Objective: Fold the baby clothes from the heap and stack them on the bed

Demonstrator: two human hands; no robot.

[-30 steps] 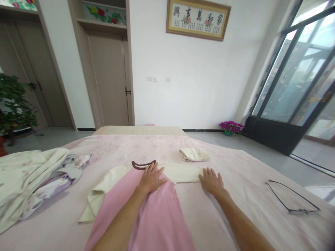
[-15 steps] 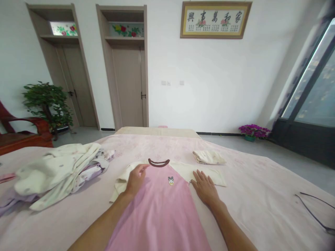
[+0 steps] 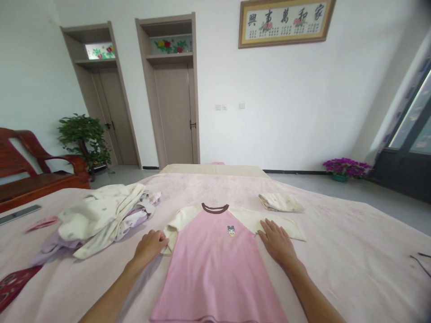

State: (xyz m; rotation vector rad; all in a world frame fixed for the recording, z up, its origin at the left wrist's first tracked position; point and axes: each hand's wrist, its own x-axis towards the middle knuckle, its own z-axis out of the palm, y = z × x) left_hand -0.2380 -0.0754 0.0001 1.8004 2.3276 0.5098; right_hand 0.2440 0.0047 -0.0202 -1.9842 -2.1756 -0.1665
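Note:
A pink shirt (image 3: pixel 215 264) with cream sleeves, a dark brown collar and a small cartoon duck face on its chest lies spread in front of me, its collar pointing away. My left hand (image 3: pixel 151 246) is closed, its fingertips pinching the cuff of the sleeve on the left, which is bent and bunched. On the other side, my right hand (image 3: pixel 278 241) lies flat with fingers stretched over the straightened right sleeve, near the shirt's side seam.
A folded cream cloth (image 3: pixel 281 202) lies beyond the right sleeve. To the left sits a heap of crumpled clothes (image 3: pixel 101 220), with a phone-like flat object (image 3: pixel 20 214) and a red patterned item (image 3: pixel 15 285) nearby. Thin dark glasses (image 3: pixel 420 264) rest at the far right.
My left hand has moved from beside the collar left and down to the left sleeve's cuff, and its fingers have closed. My right hand stays on the right sleeve. The view has turned left.

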